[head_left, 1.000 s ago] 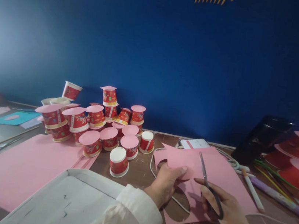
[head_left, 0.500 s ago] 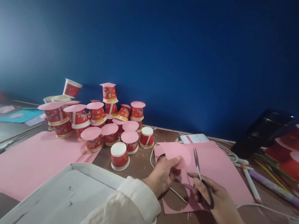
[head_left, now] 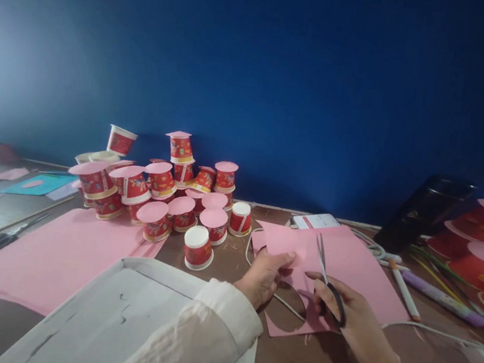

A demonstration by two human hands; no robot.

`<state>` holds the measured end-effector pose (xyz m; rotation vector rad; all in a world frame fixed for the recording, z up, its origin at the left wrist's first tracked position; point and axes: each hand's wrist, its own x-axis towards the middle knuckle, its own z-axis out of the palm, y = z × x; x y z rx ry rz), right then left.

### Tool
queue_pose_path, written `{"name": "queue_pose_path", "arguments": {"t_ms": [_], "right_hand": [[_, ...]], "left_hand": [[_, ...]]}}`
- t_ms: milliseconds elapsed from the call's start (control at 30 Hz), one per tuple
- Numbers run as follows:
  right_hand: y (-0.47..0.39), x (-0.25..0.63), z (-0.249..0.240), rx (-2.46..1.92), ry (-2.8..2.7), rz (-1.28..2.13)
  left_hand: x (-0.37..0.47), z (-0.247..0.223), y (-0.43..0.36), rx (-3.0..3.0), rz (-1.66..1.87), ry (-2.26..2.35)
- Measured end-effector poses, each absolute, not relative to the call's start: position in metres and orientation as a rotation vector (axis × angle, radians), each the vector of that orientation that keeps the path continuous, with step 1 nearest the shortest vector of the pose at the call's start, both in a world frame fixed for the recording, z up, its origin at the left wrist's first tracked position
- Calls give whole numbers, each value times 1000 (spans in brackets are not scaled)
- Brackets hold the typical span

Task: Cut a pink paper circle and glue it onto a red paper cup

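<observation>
My left hand pinches pink paper between thumb and fingers. Whether that part is a separate piece or joined to the larger pink sheet is hard to tell. A rounded cut-out gap shows in the sheet just below my fingers. My right hand grips black-handled scissors, with my fingers around the handles. Their blades point up and away over the sheet, looking nearly closed. Left of my hands stand several red paper cups, many topped with pink paper discs.
A white box lid or tray lies under my left sleeve. More pink sheets and another pair of scissors lie left. Behind the sheet is a phone; rightward are a marker, cables, a dark bottle and more cups.
The view has shifted slightly, so the cups appear a little further right and higher. The pink paper at my left hand has changed its angle. Both hands keep their holds.
</observation>
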<state>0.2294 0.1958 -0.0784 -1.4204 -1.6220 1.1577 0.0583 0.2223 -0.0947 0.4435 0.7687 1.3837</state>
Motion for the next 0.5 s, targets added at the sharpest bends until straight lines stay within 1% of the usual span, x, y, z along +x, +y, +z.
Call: {"name": "queue_pose_path", "arguments": {"t_ms": [200,500], "right_hand": [[203,241,-89,-1473,-1565,1158],[195,232,-74,-1432,-1587,1209]], "left_hand": [[58,-95,228,420,1401,748],[61,-93,227,409,1440,680]]}}
